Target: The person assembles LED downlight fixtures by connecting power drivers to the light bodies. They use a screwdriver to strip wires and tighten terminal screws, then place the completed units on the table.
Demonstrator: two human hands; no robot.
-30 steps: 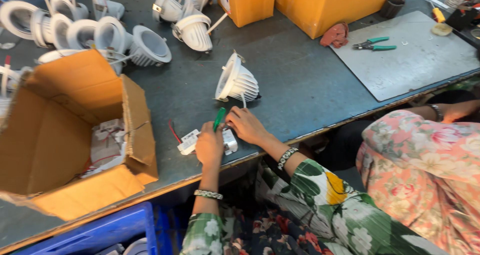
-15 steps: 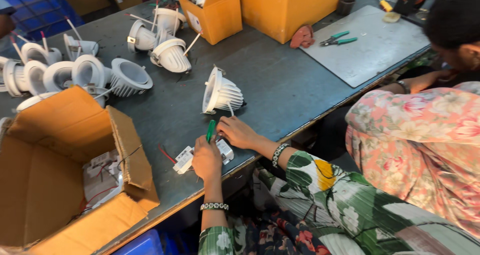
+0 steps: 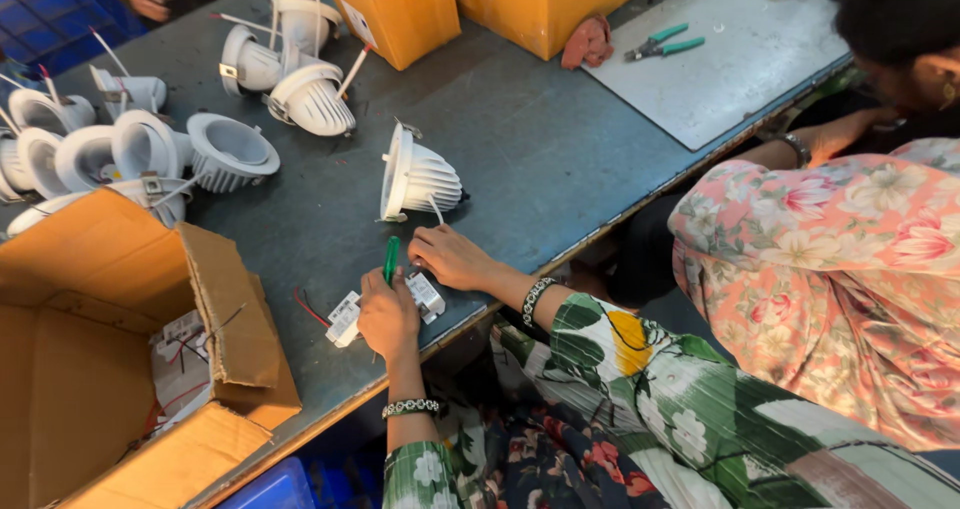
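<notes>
My left hand [image 3: 388,316] is closed around a green-handled screwdriver [image 3: 391,258], held upright over a small white driver box [image 3: 344,320] with red wires near the table's front edge. My right hand [image 3: 450,256] rests on the right end of that driver box [image 3: 428,295] and pins it to the dark table [image 3: 540,149]. A white finned downlight [image 3: 418,179] lies on its side just beyond my right hand, a thin wire running from it toward my fingers. The screwdriver's tip is hidden behind my left hand.
An open cardboard box [image 3: 110,339] with more driver boxes stands at the left. Several white downlights [image 3: 230,149] crowd the far left. Orange boxes [image 3: 545,4], a red cloth [image 3: 590,41] and green pliers [image 3: 662,44] on a grey mat [image 3: 740,69] lie behind. A co-worker in pink florals [image 3: 820,269] sits right.
My head has tilted, so the table sits differently in view. Both hands stay on the driver box with the screwdriver still upright; nothing was let go.
</notes>
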